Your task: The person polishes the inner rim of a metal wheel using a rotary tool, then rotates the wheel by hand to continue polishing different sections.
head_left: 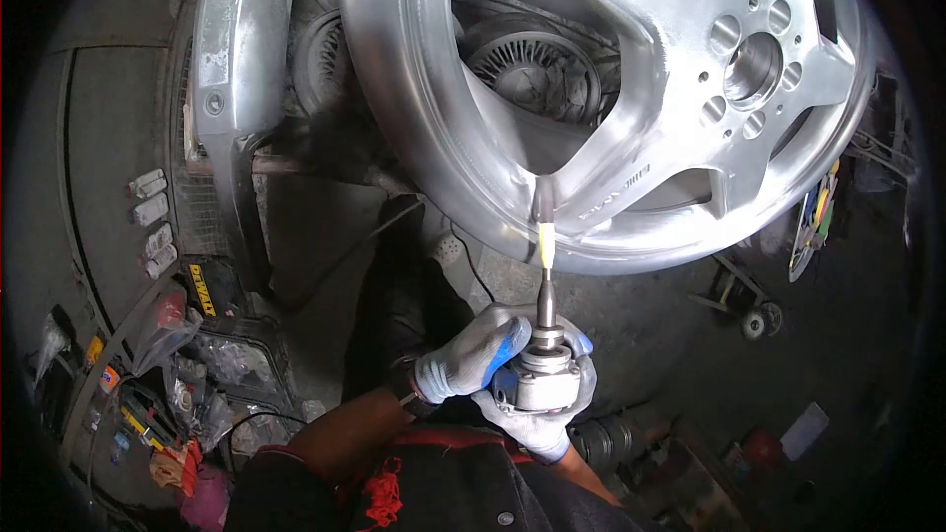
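A large silver alloy wheel (631, 59) fills the upper middle and right of the head view, its spokes and bolt holes facing me. I hold a metal die grinder (540, 379) upright with both gloved hands. My left hand (463, 355) wraps its body from the left. My right hand (552, 424) cups it from below and from the right. The grinder's thin shaft ends in a pale yellow tip (545, 241) that touches the wheel's rim where a spoke meets it.
A grey car bumper part (232, 49) leans at the upper left. A DeWalt case (205, 288) and a cluttered shelf with bags and small tools (148, 404) lie at the left. A small wheeled trolley (749, 305) stands on the dark floor at the right.
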Available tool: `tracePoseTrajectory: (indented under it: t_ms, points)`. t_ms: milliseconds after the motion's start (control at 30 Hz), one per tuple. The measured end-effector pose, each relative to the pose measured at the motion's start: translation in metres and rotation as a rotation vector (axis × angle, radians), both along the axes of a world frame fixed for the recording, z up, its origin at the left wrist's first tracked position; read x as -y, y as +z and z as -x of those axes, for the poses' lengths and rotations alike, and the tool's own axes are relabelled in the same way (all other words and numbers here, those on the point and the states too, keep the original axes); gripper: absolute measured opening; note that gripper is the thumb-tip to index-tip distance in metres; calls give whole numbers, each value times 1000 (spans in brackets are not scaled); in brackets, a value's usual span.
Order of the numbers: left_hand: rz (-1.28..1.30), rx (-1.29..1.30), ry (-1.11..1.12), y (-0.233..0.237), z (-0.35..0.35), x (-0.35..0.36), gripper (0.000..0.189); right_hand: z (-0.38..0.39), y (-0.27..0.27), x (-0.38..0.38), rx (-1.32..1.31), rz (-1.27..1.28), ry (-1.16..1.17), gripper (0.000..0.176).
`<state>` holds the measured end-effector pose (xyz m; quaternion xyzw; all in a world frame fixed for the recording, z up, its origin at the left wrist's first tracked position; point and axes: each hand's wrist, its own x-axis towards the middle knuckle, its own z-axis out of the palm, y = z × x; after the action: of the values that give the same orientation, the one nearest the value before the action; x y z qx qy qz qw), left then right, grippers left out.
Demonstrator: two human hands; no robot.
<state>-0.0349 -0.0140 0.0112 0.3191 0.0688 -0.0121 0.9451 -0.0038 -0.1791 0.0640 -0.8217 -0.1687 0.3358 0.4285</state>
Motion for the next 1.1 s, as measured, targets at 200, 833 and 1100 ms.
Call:
tracePoseTrajectory:
  t_ms: [200, 833, 1100]
  points:
    - [44, -54, 0, -2, 3, 0, 76, -3, 10, -23, -176, 28, -28, 69]
    - [54, -390, 166, -33, 42, 46, 35, -19, 18, -26, 12, -47, 111, 84]
    - [175, -328, 66, -27, 40, 41, 37, -19, 28, -39, -167, -266, -187, 90]
